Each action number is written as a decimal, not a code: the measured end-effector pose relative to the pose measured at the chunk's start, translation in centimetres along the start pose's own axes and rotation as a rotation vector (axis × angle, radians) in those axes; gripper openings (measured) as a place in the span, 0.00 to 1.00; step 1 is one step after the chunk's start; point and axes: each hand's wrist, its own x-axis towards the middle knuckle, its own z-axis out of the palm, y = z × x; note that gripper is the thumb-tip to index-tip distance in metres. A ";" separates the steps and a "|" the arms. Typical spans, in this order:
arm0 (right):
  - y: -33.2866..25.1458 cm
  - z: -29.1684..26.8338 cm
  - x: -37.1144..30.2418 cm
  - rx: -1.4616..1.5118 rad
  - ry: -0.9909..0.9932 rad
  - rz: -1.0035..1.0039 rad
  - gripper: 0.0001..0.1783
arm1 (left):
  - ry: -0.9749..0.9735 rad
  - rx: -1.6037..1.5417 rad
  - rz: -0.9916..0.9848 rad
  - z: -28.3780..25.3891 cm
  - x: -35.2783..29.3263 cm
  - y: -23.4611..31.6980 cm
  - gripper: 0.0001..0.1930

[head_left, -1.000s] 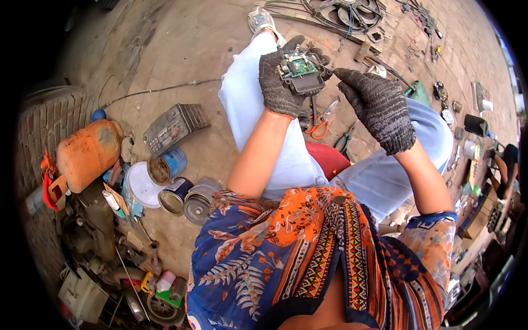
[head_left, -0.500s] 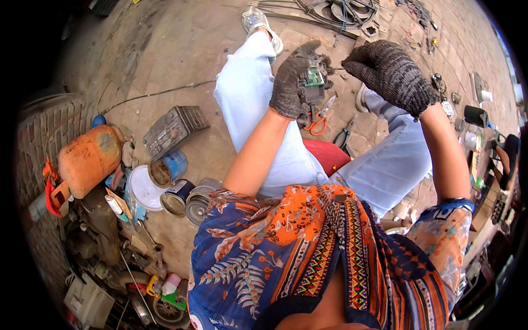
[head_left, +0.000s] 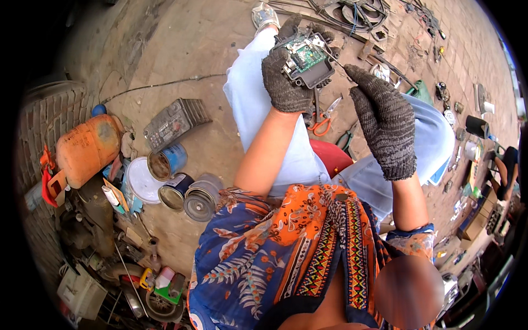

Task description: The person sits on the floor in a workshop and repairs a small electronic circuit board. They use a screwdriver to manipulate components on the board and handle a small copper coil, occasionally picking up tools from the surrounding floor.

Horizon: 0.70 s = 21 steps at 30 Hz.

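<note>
A dark grey knitted glove covers each hand. My left hand (head_left: 286, 82) grips a black plastic housing with a green circuit board (head_left: 306, 56) exposed in it, tilted toward me. To its right, my right hand (head_left: 385, 118) is closed at the fingertips on a thin metal rod (head_left: 336, 61), which points at the housing's right edge; whatever handle it has is hidden. On the ground below the housing lie orange-handled scissors (head_left: 322, 126). Dark-handled pliers (head_left: 345, 141) rest between my legs.
A battery-like black case (head_left: 170, 125), open paint tins (head_left: 175, 193) and an orange gas cylinder (head_left: 91, 149) stand at left. A hammer (head_left: 367, 50) and a round fan frame (head_left: 355, 15) lie ahead. Several small parts and tools are scattered along the right.
My left hand has moved up and turned the housing so its board faces me more. My right hand has come down and left, its wrist lower. My right knee has swung outward.
</note>
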 end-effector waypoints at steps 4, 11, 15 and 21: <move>0.8 0.8 0.2 -0.043 0.003 -0.033 0.16 | 0.013 -0.559 -0.106 0.1 0.0 -0.4 0.22; 0.9 1.7 0.5 -0.107 -0.006 0.008 0.17 | -0.065 -0.708 -0.125 0.5 0.4 0.1 0.28; 0.8 2.7 0.3 -0.198 -0.026 0.010 0.17 | -0.011 -0.367 -0.095 0.3 0.1 0.2 0.28; 1.9 5.0 -0.6 -0.235 0.052 0.037 0.18 | 0.017 -0.750 -0.137 0.0 0.1 -1.9 0.25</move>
